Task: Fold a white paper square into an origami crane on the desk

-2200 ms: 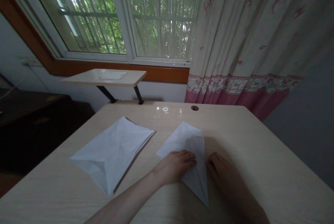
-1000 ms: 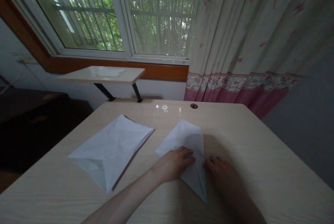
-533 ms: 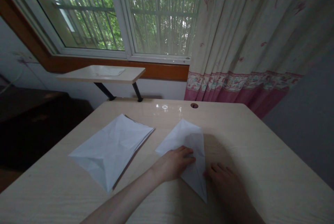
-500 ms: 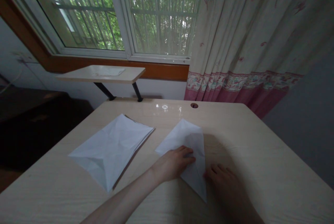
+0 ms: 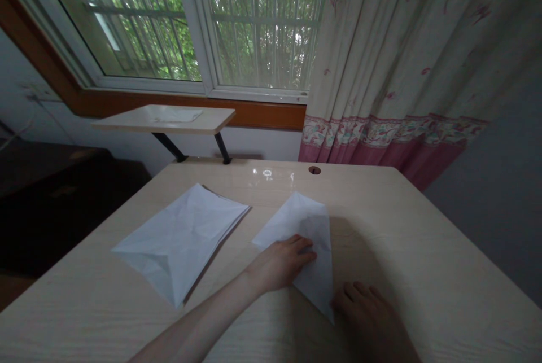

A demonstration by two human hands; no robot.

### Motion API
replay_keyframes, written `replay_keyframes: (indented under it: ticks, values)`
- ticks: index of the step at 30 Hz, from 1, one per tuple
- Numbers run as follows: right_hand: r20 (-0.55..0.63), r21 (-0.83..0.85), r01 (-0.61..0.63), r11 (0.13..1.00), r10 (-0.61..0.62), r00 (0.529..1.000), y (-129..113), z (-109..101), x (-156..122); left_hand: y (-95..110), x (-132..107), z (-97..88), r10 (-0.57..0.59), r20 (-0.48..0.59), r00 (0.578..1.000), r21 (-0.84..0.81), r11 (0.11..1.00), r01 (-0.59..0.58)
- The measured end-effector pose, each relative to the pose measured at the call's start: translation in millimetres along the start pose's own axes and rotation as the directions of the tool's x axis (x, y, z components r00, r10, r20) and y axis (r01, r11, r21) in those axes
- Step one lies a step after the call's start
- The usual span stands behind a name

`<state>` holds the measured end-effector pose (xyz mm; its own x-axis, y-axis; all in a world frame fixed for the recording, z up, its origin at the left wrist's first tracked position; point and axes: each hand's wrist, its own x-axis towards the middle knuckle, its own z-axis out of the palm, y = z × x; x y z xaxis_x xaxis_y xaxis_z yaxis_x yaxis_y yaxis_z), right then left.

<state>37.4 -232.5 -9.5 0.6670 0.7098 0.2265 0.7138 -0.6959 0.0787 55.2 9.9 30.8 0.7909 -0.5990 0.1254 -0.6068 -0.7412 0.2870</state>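
Observation:
A folded white paper (image 5: pixel 308 228) with a pointed near tip lies on the light wooden table (image 5: pixel 423 261). My left hand (image 5: pixel 282 262) rests flat on the paper's left part, fingers stretched toward its centre crease. My right hand (image 5: pixel 367 312) lies palm down on the table, fingers extended, with its fingertips at the paper's right edge close to the near tip.
A stack of creased white sheets (image 5: pixel 182 239) lies to the left on the table. A cable hole (image 5: pixel 314 170) sits near the far edge. Behind stand a small raised shelf (image 5: pixel 165 120), a window (image 5: pixel 237 24) and a patterned curtain (image 5: pixel 402 69).
My right hand has slid along the paper's right edge toward me, from beside the left hand down to the near tip. The left hand has stayed pressed on the paper.

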Motion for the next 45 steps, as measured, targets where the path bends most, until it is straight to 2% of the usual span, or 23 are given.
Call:
replay_keyframes:
  ticks: [4,9,15,24,29,31,34,40,45]
  values:
    - [-0.029,-0.021,0.032,0.999,-0.033,0.999,-3.3,-6.3,-2.0,-0.3,0.5,2.4,-0.005,0.006,1.0,0.018,1.0,0.005]
    - [0.041,0.008,0.051,0.999,-0.051,0.998,-3.6,-18.4,-3.9,-0.8,0.4,3.9,-0.018,0.001,1.0,-0.01,1.0,0.018]
    - [-0.007,0.057,0.064,0.996,-0.063,0.998,-2.2,-14.0,-11.3,-0.9,-0.2,3.4,-0.013,-0.011,1.0,-0.028,1.0,0.012]
    - [0.076,0.035,0.048,0.998,-0.051,0.996,-8.9,-23.6,-11.1,0.4,0.1,1.9,-0.024,-0.001,1.0,-0.016,1.0,0.024]
    - [0.077,0.109,0.023,0.994,-0.031,0.997,-4.4,-15.2,-13.6,0.8,0.5,1.9,-0.026,0.005,1.0,0.003,1.0,0.026]
    - [0.102,0.187,-0.011,0.982,-0.008,0.995,-1.7,-10.6,-14.2,0.6,0.3,2.2,-0.024,0.006,1.0,0.007,1.0,0.024]
    - [0.211,0.296,-0.132,0.946,0.07,0.975,1.4,-10.0,-10.5,0.3,-0.3,2.7,-0.029,0.006,1.0,0.004,1.0,0.029]
    - [0.38,0.366,-0.296,0.882,0.149,0.913,10.1,-33.7,15.8,0.6,-0.5,2.7,-0.03,0.011,0.999,-0.004,1.0,0.03]
    - [0.36,0.34,-0.308,0.889,0.179,0.916,26.5,-37.2,42.4,1.6,0.1,0.2,-0.024,0.009,1.0,0.001,1.0,0.024]
